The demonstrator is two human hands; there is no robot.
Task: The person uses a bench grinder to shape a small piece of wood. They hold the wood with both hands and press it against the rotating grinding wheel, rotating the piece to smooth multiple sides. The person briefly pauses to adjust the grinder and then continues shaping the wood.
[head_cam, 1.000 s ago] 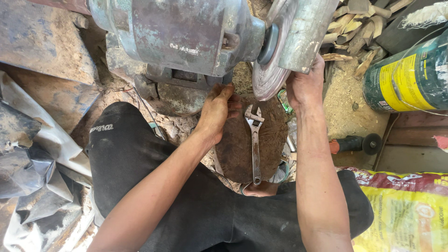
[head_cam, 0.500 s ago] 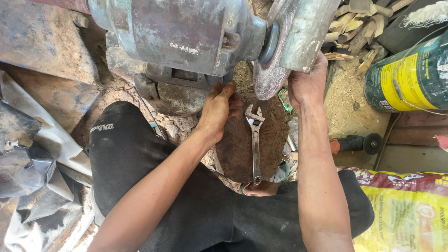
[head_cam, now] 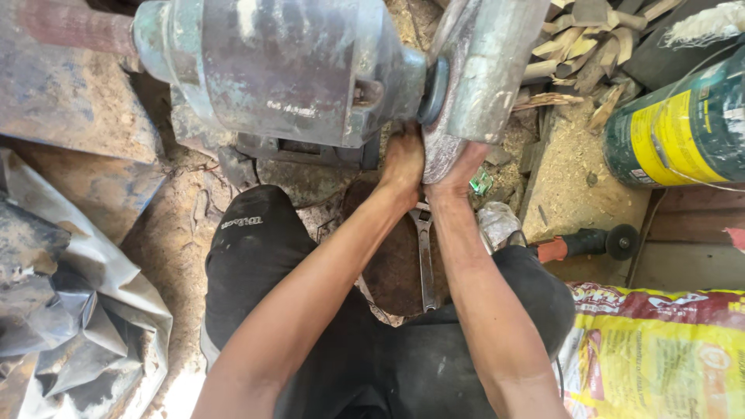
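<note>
Both hands on the disc (head_cam: 444, 147) under the grinder (head_cam: 287, 70), dead centre. Left hand (head_cam: 403, 159) presses its 9 o'clock face, right hand (head_cam: 459, 172) cups the 6 o'clock rim; fingers hidden, grip can't tell. Tight gap: guard (head_cam: 489, 62) overhead, motor at 9. Wrench (head_cam: 424, 256) lies between the forearms, head covered. Can (head_cam: 683, 132) at 3, sack (head_cam: 660, 357) at 5, both cropped.

The wrench (head_cam: 424, 260) head is hidden behind the hands (head_cam: 431, 163); fingertips are unseen.
</note>
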